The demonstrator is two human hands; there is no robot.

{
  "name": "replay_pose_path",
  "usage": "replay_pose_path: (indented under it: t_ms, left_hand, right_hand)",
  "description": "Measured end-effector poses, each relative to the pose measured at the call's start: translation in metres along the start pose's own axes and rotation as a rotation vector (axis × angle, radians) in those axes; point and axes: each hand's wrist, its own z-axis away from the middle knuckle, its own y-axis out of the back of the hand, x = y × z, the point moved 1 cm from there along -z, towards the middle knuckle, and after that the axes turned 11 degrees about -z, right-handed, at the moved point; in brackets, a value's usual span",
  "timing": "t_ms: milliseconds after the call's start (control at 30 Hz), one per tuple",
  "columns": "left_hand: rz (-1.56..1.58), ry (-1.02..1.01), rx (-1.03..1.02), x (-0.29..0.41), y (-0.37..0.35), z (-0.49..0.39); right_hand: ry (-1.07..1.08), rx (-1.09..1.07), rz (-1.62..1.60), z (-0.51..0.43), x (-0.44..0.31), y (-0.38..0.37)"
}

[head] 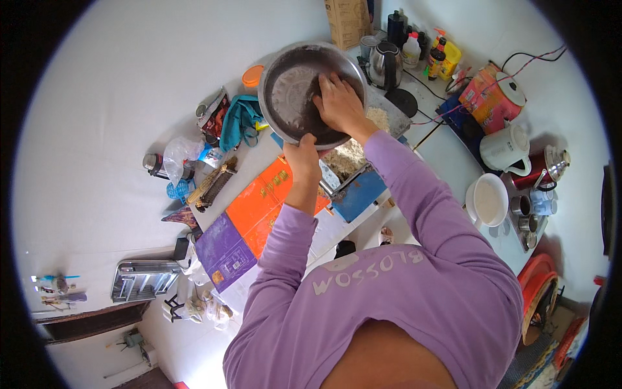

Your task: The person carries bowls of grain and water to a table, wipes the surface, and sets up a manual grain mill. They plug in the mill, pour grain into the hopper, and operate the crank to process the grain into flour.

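Observation:
A large metal bowl (315,46) is tilted towards me, with pale powdery residue on its bottom and walls. My left hand (302,158) grips its near rim, thumb on the inside. Inside the bowl, my right hand (339,104) lies against the inner wall, thumb apart and nothing visible in its grasp. Partly hidden beneath the bowl is a metal tray (399,119) that contains pale, crumbly, flour-like material (349,156). Its near end has a metal edge above a blue surface (359,197).
Orange and purple cardboard (228,250) covers the table's left part. Behind stand an electric kettle (384,63) and several bottles (410,51). To the right are a white bowl (487,200), a white jug (505,148) and a red thermos (537,172). Brushes (214,187) lie left; cords cross the back right.

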Motion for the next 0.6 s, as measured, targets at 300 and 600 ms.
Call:
replay_pose_path:
  t_ms: [300,600]
  left_hand:
    - [0.194,-0.054,-0.095,-0.058,0.017,-0.034]
    - [-0.259,0.003,-0.166,-0.005,0.003,-0.006]
  right_hand:
    - [-0.42,-0.231,-0.668,-0.023,-0.113,0.019]
    - [-0.22,-0.207,-0.716,-0.037,-0.075,0.037]
